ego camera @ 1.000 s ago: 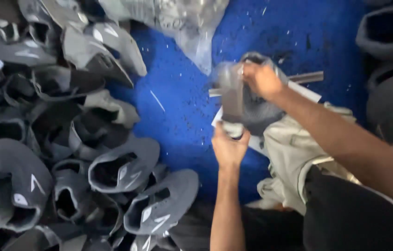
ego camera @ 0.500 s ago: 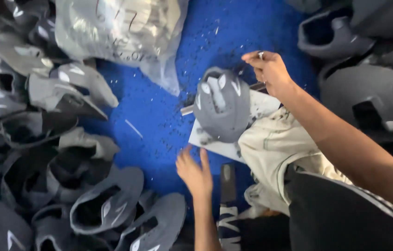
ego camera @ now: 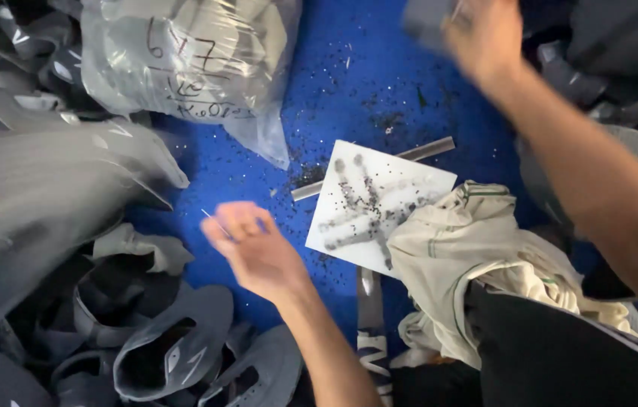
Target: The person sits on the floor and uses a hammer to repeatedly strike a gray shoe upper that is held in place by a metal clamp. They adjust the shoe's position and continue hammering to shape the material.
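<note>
Head view shows your right hand (ego camera: 485,34) pinching a blurred grey shoe upper (ego camera: 426,16) at top edge; soft, light fabric, best gripped by its rim. Your left hand (ego camera: 252,249), fingers loosely curled, hovers empty over blue floor (ego camera: 364,83).

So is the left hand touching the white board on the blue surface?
Apart. In the head view the left hand hangs with open fingers, and a strip of blue surface shows between it and the smudged white board.

Blue floor (ego camera: 379,68): grey shoe uppers (ego camera: 175,347), plastic bag (ego camera: 191,60), white board (ego camera: 375,200), cloth (ego camera: 469,249).
</note>
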